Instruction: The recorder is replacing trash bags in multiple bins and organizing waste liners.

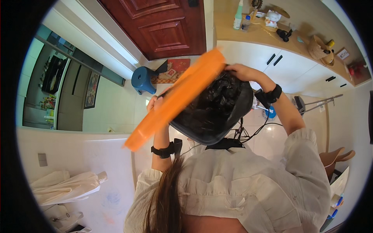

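Note:
A dark trash bin [201,138] is held up in front of my chest, its mouth facing me. A black plastic bag [227,90] lines it, crumpled inside. Across the mouth slants an orange panel [177,100], blurred and seen nearly edge-on; it looks like the bin's lid, but how it is attached I cannot tell. My left hand [154,103] grips the bin's left rim, partly behind the orange panel. On the far right rim, my right hand [242,72] holds the bin with its fingers curled over the edge by the bag. Black bands with cables circle both wrists.
A blue plastic stool [142,80] stands by a red doormat [177,68] before a wooden door [174,29]. White cabinets [300,68] line the right, with bottles and ornaments on the counter [227,35]. Behind my right arm are a blue mop head [270,112] and a long-handled dustpan [299,104].

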